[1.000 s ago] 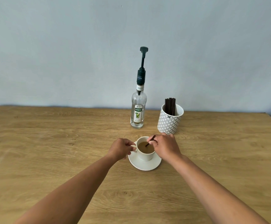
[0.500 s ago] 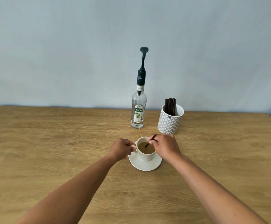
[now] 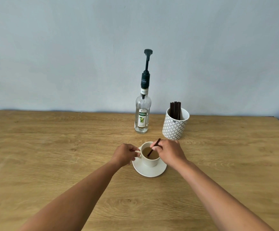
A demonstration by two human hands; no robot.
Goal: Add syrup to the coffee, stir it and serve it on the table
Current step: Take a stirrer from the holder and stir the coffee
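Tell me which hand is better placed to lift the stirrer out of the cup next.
The right hand. It already pinches the stirrer, whose lower end sits in the coffee. The left hand is occupied at the cup handle, steadying it on the saucer.

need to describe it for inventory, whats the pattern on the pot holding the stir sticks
The pot has a grey and white geometric diamond lattice, with a plain white rim, seen in the head view.
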